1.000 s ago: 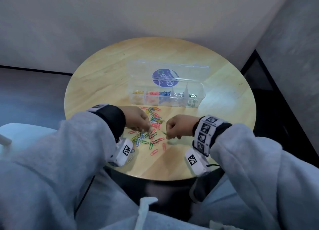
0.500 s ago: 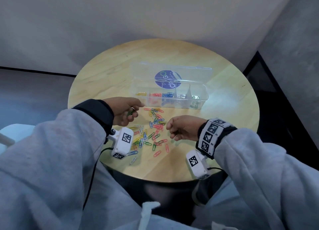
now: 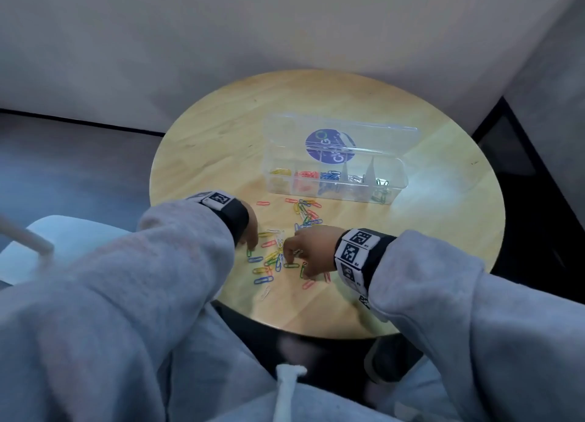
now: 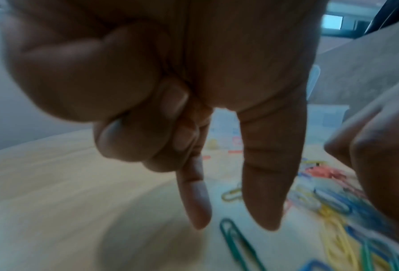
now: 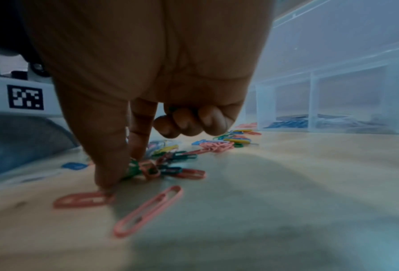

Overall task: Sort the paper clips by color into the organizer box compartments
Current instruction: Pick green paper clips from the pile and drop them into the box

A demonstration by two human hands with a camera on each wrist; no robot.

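Sorting part done. Clear organizer box (image 3: 335,181) sits open at the far side of the round wooden bench (image 3: 221,143), lid laid back behind it. From left to right its compartments hold yellow clips (image 3: 280,171), red clips (image 3: 305,175), blue clips (image 3: 329,176), then what look like silver ones, and dark green at the right end (the last two hard to read through the plastic).

Left to do: a loose scatter of paper clips (image 3: 285,247) of mixed colours on the bench near the box and nearer the person. By my estimate most of the job remains.

Left hand (image 3: 250,231): palm down at the left edge of the scatter. Left wrist view shows forefinger and thumb pointing down, spread narrowly, tips just above a green clip (image 4: 237,240), not closed on it; the other fingers curl into the palm, nothing seen in them.

Right hand (image 3: 308,250): low over the near right part of the scatter. Right wrist view shows thumb and forefinger tips down among a tangle of green and red clips (image 5: 147,169), apparently pinching at a green one; the grip itself is hidden. Remaining fingers are curled, with something green glimpsed inside them, so it likely holds clips already. A pink clip (image 5: 147,210) lies flat just near of the thumb.
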